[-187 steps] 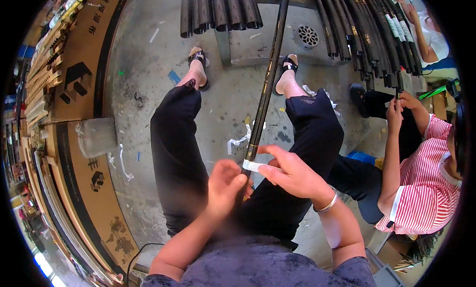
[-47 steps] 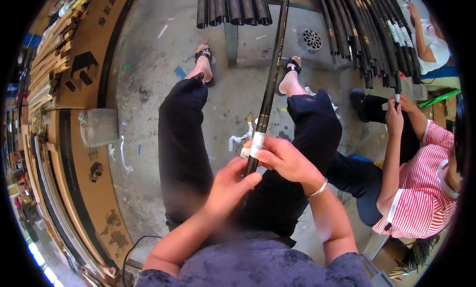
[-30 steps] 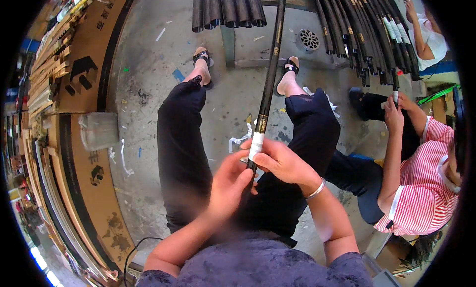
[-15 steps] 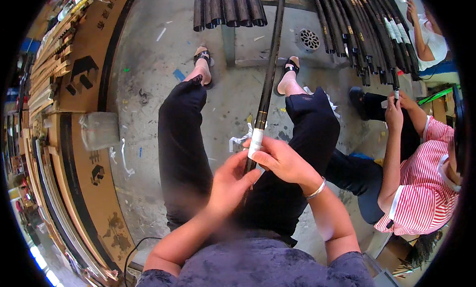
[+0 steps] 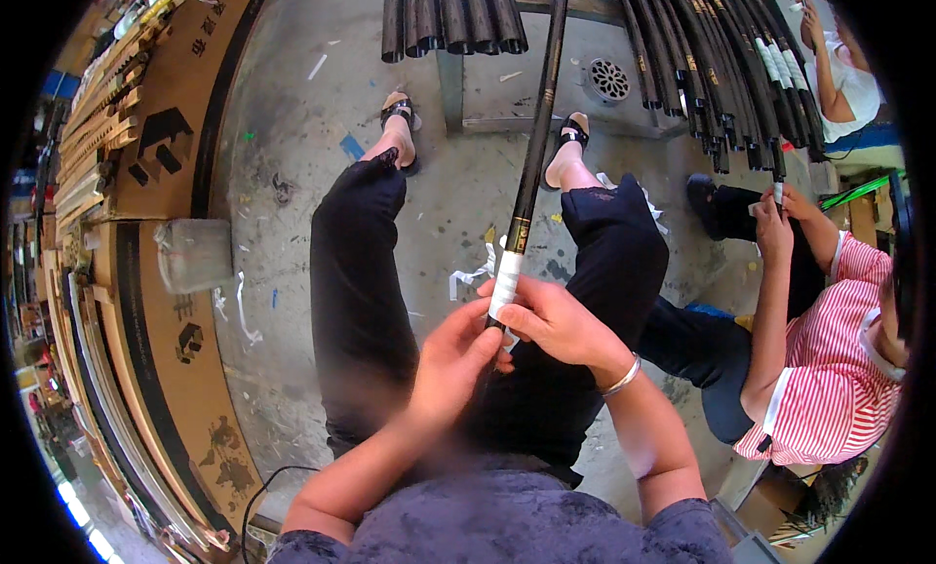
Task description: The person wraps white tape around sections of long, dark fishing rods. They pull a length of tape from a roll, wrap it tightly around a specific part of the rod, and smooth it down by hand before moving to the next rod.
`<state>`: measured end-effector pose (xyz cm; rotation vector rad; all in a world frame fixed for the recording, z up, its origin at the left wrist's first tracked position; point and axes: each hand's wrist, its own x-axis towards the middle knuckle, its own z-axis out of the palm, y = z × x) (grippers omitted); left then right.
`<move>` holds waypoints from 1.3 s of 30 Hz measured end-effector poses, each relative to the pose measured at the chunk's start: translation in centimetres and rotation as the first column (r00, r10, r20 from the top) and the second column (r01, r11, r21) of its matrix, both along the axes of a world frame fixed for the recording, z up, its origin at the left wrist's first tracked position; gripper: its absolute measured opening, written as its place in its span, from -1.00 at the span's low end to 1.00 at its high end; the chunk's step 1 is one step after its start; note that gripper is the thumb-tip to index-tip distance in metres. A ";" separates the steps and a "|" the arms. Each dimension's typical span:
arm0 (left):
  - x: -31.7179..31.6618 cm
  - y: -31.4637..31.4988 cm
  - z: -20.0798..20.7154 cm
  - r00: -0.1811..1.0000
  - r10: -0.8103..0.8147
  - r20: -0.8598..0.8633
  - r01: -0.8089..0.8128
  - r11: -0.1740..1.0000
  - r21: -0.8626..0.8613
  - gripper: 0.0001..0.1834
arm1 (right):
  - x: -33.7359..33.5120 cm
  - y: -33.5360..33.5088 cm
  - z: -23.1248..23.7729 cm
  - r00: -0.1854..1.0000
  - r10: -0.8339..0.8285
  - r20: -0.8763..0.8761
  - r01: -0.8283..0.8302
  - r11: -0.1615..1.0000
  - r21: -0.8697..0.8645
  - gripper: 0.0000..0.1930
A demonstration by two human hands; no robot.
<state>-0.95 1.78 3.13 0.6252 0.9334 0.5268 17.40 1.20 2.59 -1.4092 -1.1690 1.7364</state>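
A long glossy black rod (image 5: 536,155) with gold bands runs from the top of the view down between my knees. White tape (image 5: 507,277) is wrapped round it in overlapping turns just below the bands. My right hand (image 5: 551,315) closes round the lower part of the tape, its thumb pressed along the near side. Directly below, my left hand (image 5: 454,354) grips the rod with its thumb on top. The two hands touch or nearly touch, and some fingers are hidden behind the rod. The rod's lower end is lost in the dark of my trousers.
Several black tubes (image 5: 453,18) project from a support ahead, and more black rods (image 5: 697,67) lie at right. A co-worker in a striped shirt (image 5: 829,359) handles another rod close by on my right. Cardboard boxes (image 5: 175,369) line the left. White scraps (image 5: 473,274) litter the floor.
The rod has tilted slightly to the right at its upper end. My left thumb has shifted a little down and left, onto the rod just under the tape.
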 end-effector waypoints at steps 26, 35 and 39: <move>0.3 0.1 0.1 0.950 -0.142 -0.277 0.205 0.955 0.215 -0.54 | 0.1 0.0 0.2 0.998 0.032 0.045 -0.032 0.999 -0.019 -0.67; 0.1 0.4 -0.1 0.964 -0.166 -0.209 0.216 0.945 0.247 -0.49 | 0.5 -0.6 -1.0 0.988 0.052 0.148 -0.061 0.997 0.055 -0.67; 0.0 0.2 0.1 0.996 0.010 -0.084 -0.009 1.000 0.012 -0.54 | 0.9 -0.9 0.0 0.985 0.047 0.164 -0.054 0.998 0.034 -0.67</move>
